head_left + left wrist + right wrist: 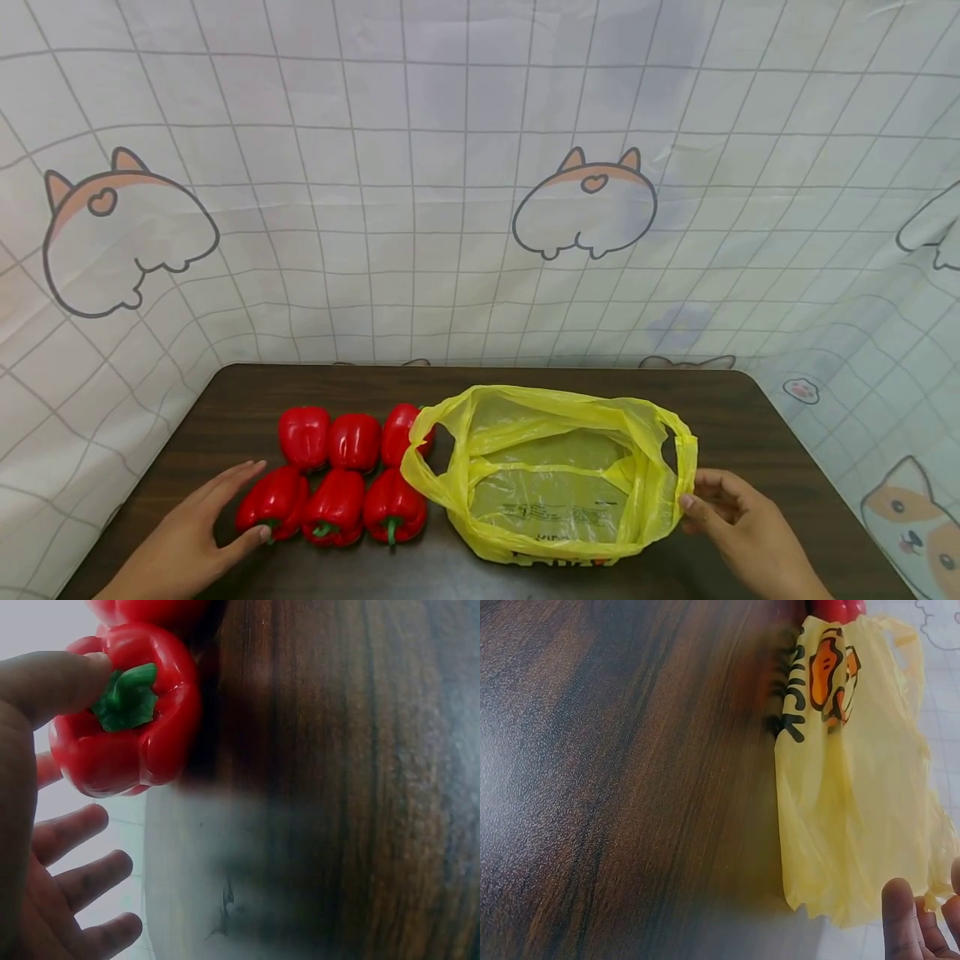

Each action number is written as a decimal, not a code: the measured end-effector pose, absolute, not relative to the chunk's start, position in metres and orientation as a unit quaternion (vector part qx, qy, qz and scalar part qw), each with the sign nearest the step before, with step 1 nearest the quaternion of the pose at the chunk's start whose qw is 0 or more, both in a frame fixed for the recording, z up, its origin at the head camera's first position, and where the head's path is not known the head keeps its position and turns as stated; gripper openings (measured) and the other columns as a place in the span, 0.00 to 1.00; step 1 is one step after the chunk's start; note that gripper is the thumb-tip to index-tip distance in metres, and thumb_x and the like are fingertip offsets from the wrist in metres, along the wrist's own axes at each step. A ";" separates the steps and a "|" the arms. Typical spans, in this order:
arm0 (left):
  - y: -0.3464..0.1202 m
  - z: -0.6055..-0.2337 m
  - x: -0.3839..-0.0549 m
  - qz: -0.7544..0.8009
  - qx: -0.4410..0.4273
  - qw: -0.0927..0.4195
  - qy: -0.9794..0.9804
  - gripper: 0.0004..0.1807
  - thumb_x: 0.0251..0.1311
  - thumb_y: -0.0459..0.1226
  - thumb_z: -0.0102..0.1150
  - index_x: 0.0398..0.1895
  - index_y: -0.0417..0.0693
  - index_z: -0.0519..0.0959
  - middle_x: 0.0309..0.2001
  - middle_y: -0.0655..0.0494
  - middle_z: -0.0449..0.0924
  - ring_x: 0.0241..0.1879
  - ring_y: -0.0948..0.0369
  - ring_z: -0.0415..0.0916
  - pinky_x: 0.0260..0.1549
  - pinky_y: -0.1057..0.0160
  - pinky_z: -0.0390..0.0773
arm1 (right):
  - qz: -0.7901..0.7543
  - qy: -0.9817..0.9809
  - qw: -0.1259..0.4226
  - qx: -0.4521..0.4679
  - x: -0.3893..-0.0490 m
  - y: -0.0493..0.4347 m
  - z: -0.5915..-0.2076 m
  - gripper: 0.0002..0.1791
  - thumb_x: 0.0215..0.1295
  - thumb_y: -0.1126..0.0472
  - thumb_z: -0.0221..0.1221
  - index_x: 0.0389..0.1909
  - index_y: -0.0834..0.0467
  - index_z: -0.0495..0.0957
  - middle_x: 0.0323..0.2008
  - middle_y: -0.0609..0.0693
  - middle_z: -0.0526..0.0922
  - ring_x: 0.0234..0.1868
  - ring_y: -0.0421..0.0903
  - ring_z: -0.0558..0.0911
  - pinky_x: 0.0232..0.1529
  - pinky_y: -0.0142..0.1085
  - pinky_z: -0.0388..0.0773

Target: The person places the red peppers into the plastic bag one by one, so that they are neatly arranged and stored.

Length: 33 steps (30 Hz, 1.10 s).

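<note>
Spreads the left hand's (183, 533) fingers wide around the front-left pepper (273, 498), laying the thumb by its stem; pinches the bag (480, 536) at its right handle with the right hand (742, 525). Has six peppers, in two rows of three, on the bench (750, 433), left of one yellow, open-mouthed bag. Shows every pepper glossy red, with green stems along the front row.

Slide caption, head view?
Left hand at six red peppers, right hand at an open yellow bag on a dark tabletop.
</note>
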<state>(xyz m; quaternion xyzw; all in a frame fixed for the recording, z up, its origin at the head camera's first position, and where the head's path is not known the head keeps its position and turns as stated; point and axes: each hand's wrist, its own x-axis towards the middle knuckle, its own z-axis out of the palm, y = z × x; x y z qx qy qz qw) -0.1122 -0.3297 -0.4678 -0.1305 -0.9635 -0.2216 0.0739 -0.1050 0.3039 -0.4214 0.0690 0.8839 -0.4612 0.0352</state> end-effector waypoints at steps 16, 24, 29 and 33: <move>-0.332 -0.470 -0.118 -0.268 -0.134 0.013 -0.954 0.42 0.60 0.50 0.72 0.73 0.42 0.67 0.67 0.40 0.71 0.64 0.37 0.70 0.54 0.31 0.73 | -0.479 0.874 0.044 0.074 -0.106 0.300 -0.422 0.32 0.71 0.47 0.63 0.65 0.66 0.71 0.52 0.58 0.81 0.42 0.45 0.87 0.43 0.40 0.85; -0.333 -0.470 -0.120 -0.265 -0.133 0.001 -0.955 0.41 0.57 0.38 0.72 0.74 0.44 0.66 0.67 0.43 0.73 0.63 0.43 0.72 0.53 0.37 0.76 | -0.480 0.873 0.051 0.071 -0.106 0.299 -0.422 0.32 0.70 0.49 0.66 0.64 0.65 0.71 0.50 0.56 0.82 0.42 0.46 0.87 0.44 0.42 0.85; -0.334 -0.471 -0.120 -0.270 -0.129 -0.009 -0.954 0.42 0.57 0.38 0.72 0.75 0.45 0.65 0.65 0.42 0.75 0.61 0.43 0.74 0.51 0.38 0.77 | -0.472 0.877 0.052 0.073 -0.107 0.300 -0.424 0.33 0.69 0.49 0.66 0.65 0.65 0.70 0.50 0.55 0.84 0.42 0.46 0.87 0.44 0.42 0.85; -0.335 -0.472 -0.120 -0.279 -0.120 -0.027 -0.952 0.43 0.57 0.40 0.73 0.75 0.45 0.64 0.65 0.39 0.75 0.60 0.40 0.74 0.51 0.35 0.77 | -0.471 0.878 0.049 0.074 -0.108 0.300 -0.425 0.34 0.69 0.49 0.66 0.66 0.66 0.70 0.51 0.56 0.84 0.42 0.46 0.87 0.44 0.42 0.85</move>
